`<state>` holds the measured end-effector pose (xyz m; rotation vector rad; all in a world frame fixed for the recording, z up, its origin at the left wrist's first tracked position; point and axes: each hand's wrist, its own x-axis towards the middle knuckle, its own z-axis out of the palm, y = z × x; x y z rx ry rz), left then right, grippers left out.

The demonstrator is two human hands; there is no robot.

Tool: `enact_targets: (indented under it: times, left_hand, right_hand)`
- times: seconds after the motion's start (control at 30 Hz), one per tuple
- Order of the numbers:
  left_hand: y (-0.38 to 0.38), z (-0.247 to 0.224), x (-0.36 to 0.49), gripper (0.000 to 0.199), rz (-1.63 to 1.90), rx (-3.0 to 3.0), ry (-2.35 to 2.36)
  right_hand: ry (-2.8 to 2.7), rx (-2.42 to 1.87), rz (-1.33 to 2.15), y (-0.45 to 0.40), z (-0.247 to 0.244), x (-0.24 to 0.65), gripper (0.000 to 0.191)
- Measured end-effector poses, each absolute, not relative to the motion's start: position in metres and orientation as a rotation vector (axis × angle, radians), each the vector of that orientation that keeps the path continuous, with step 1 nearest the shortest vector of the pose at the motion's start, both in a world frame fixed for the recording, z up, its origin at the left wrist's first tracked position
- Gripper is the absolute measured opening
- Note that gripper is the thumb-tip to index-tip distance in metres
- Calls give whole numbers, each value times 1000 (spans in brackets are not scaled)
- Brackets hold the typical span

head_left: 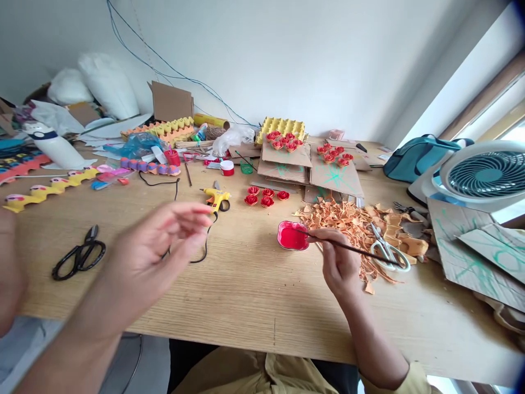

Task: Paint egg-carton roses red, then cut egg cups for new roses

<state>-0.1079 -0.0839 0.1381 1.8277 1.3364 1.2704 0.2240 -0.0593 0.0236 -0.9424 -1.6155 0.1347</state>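
Observation:
My right hand (341, 264) is closed on a slim dark paintbrush (361, 251). The brush tip reaches into a small scalloped dish (280, 241) of red paint (292, 236) on the table. My left hand (158, 246) is raised over the table with nothing in it, thumb apart from loosely curled fingers and red on the fingertips. Beyond the dish, several red paper-like roses (267, 201) sit in a small group. More red roses (283, 141) stand on stacked cardboard pieces (287, 155) behind them.
Orange scraps (340, 216) and white-handled scissors (385, 249) lie right of the dish. A yellow glue gun (215, 198) with its cord and black scissors (80, 256) lie left. A fan (484, 175) stands at right. Part of another person's arm (10, 273) shows at the left edge.

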Motion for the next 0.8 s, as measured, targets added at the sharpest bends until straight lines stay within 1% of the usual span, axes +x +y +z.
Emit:
enact_targets:
  times: [0.1,0.17,0.33,0.4,0.5,0.57,0.63,0.8]
  left_hand:
    - [-63,116,-81,28,1100,1839,1280]
    - [-56,104,-73,27,1069,1832,1282]
    - [-51,99,-58,22,996,1801,1291]
    - [-54,98,-45,27,906,1770,1228]
    - [-67,89,-19,42,662,1656,1043]
    - [-80,82,-1,54,484,1543,878]
    - [-93,76,12,61,405,1444,788]
    - [-112,72,28,49,481,1261,785]
  right_hand:
    - [-1606,-909,121,-63,30,224,24]
    - [-1686,-942,134,-65,34,223,24]
    - [-1576,-969,-5,-71,39,219,24]
    - [-1666,-977,-34,-73,38,216,28]
    - [-1930,-898,-109,-75,36,213,38]
    - [-2055,-880,-186,-75,35,212,36]
    - [-2120,-882,-261,-75,35,211,31]
    - [-2202,-873,-316,-74,33,209,31]
